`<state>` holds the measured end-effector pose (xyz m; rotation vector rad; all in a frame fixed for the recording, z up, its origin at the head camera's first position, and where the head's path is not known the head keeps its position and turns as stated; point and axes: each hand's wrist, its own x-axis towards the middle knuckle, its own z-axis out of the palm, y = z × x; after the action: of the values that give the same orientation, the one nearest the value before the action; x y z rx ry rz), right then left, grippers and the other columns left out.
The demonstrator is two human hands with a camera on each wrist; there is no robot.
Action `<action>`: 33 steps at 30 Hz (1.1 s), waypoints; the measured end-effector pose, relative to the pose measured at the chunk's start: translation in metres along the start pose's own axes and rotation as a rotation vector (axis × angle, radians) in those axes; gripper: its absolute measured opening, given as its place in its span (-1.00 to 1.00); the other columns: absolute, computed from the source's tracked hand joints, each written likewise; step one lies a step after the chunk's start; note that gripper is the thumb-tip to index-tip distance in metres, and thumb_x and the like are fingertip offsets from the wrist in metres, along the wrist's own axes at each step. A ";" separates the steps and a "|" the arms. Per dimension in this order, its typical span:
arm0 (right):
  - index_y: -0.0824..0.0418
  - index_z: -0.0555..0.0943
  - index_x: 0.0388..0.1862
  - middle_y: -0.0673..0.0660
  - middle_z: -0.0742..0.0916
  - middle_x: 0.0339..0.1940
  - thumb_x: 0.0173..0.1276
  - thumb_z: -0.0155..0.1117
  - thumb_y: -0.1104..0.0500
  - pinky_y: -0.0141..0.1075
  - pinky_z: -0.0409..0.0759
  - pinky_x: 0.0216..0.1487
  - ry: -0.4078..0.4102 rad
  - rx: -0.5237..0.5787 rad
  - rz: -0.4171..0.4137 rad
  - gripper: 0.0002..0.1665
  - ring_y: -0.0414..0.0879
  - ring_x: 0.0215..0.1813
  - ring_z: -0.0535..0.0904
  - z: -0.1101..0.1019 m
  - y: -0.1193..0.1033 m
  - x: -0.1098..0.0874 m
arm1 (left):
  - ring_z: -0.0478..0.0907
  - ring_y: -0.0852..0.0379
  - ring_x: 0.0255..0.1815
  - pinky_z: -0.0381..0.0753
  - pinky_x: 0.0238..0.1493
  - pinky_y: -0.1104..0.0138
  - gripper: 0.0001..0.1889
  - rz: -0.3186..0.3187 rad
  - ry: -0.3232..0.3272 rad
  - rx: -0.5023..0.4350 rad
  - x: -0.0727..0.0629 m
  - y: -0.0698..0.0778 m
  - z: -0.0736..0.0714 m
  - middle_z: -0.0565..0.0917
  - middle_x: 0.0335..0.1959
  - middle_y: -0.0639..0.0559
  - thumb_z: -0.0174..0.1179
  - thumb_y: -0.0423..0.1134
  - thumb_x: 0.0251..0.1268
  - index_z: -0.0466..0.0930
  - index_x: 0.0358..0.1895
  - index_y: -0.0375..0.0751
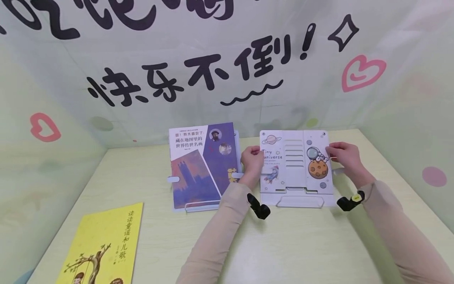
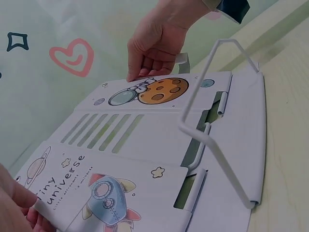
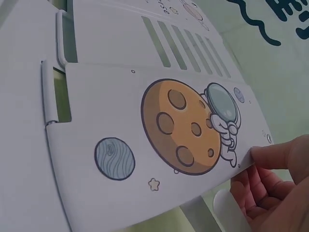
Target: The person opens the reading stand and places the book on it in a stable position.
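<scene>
A white book stand (image 1: 294, 173) with slots, a rocket and an astronaut print stands tilted back on the table. My left hand (image 1: 252, 161) pinches its left edge beside the "Tiny universe" lettering. At the opposite edge, near the astronaut, my right hand (image 1: 347, 158) grips the panel between thumb and curled fingers. The right wrist view shows that thumb (image 3: 273, 157) on the panel's front, the other fingers behind it. A wire page holder (image 2: 212, 140) crosses the stand's lower front. To the left, a purple and white book (image 1: 202, 165) leans on a second stand.
A yellow book (image 1: 106, 244) lies flat at the table's front left. The pale wooden table (image 1: 142, 177) meets a printed wall covering (image 1: 170, 110) at the back and sides. Side clips, including one at the purple book's left edge (image 1: 173, 179), stick out from the stands.
</scene>
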<state>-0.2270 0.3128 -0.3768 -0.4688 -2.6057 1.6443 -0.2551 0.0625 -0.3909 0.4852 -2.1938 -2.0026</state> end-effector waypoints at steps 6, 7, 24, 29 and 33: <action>0.28 0.44 -0.05 -0.23 0.57 -0.42 0.39 0.10 -0.02 -0.53 0.55 -0.24 0.007 0.079 -0.082 -0.62 -0.35 -0.33 0.51 -0.012 0.000 -0.011 | 0.48 0.20 -0.42 0.52 -0.28 0.41 -0.92 0.088 -0.015 -0.014 -0.004 0.005 -0.006 0.60 -0.46 0.01 0.23 -0.47 0.09 0.64 -0.33 -0.28; 0.26 0.44 -0.09 -0.25 0.58 -0.45 0.39 0.10 0.00 -0.54 0.55 -0.25 0.011 0.095 -0.099 -0.66 -0.36 -0.34 0.51 -0.014 0.000 -0.013 | 0.47 0.20 -0.43 0.51 -0.30 0.42 -0.93 0.110 -0.027 -0.008 -0.005 0.005 -0.008 0.60 -0.47 0.01 0.24 -0.46 0.09 0.64 -0.34 -0.28; 0.27 0.52 -0.29 -0.19 0.64 -0.49 0.31 0.19 0.35 -0.56 0.54 -0.37 0.008 0.160 -0.443 -0.97 -0.32 -0.43 0.55 -0.030 0.010 -0.028 | 0.49 0.26 -0.51 0.57 -0.38 0.48 -0.95 0.304 -0.230 -0.014 -0.010 0.009 -0.035 0.65 -0.47 -0.11 0.27 -0.51 0.08 0.61 -0.37 -0.39; 0.29 0.54 -0.31 -0.13 0.66 -0.46 0.27 0.21 0.39 -0.57 0.55 -0.36 -0.022 0.239 -0.496 -0.95 -0.30 -0.43 0.57 -0.034 0.012 -0.036 | 0.53 0.23 -0.48 0.60 -0.34 0.43 -0.94 0.348 -0.327 -0.010 -0.010 0.009 -0.045 0.65 -0.44 -0.11 0.26 -0.47 0.12 0.61 -0.34 -0.40; 0.23 0.56 -0.32 -0.06 0.66 -0.46 0.25 0.22 0.43 -0.55 0.55 -0.35 -0.048 0.297 -0.525 -0.88 -0.27 -0.42 0.57 -0.036 0.011 -0.045 | 0.53 0.26 -0.50 0.60 -0.35 0.43 -0.94 0.409 -0.385 0.025 -0.012 0.010 -0.054 0.65 -0.44 -0.13 0.26 -0.46 0.12 0.62 -0.35 -0.41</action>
<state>-0.1749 0.3370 -0.3647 0.2496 -2.1829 1.7983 -0.2284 0.0161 -0.3738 -0.3565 -2.2799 -1.9596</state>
